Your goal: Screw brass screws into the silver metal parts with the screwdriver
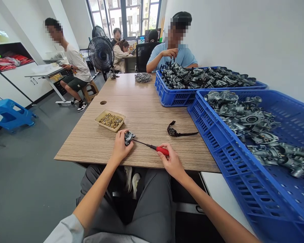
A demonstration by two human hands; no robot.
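Observation:
My left hand [121,147] is closed around a small grey metal part [128,137] near the front edge of the table. In my right hand [172,161] is a screwdriver [162,151] with a red handle, held between thumb and fingers. Its long dark shaft points left, and the tip meets the right side of the metal part; the exact contact spot is too small to tell. Behind my left hand sits a cream tray [98,120] of small brass-coloured pieces.
A black wristwatch [172,132] lies right of centre on the wooden table [142,101]. Two blue crates [210,135] of metal parts line the right side. Across the table a person in a light blue shirt [187,55] handles parts. A clear bag [143,77] lies farther back.

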